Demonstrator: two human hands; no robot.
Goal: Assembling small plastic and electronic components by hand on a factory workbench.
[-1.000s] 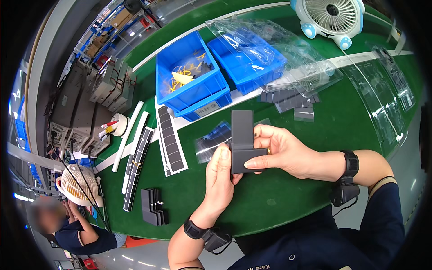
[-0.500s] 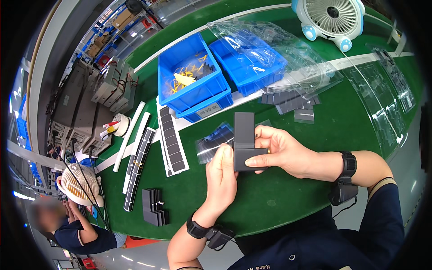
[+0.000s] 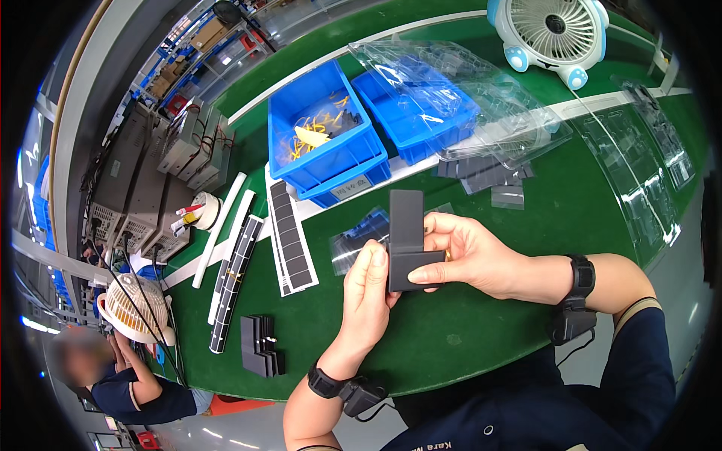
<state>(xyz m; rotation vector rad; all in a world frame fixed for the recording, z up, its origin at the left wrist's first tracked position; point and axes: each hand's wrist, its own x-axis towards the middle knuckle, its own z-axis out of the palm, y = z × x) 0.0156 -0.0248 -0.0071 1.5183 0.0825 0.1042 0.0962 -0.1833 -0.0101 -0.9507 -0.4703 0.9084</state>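
A black block (image 3: 406, 229), L-shaped as seen from above, is held in both hands over the green bench (image 3: 481, 331). The left hand (image 3: 366, 289) is closed on its left side, thumb up along the edge; the right hand (image 3: 474, 254) pinches its lower arm, thumb on the front face. The block is matt and smooth, with crisp straight edges.

Just beyond, a glossy dark film (image 3: 359, 242) lies on the bench. To the left, a white sheet (image 3: 289, 240) bears a row of flat black rectangles, and a black-and-white bundle (image 3: 235, 286) lies beside slim white tubes (image 3: 218, 233). Similar black pieces (image 3: 258, 346) stand close together near the bench's front edge.

Farther back are blue plastic bins (image 3: 323, 167), the nearer one with yellow strands (image 3: 325, 124) inside, the other partly under crinkled clear plastic trays (image 3: 519, 124). A round white-and-blue fan (image 3: 556, 26) stands at the far side.

Grey metal boxes (image 3: 124, 180) flank the left, where another person (image 3: 143, 383) in dark clothing sits above a shiny grey floor (image 3: 248, 434).
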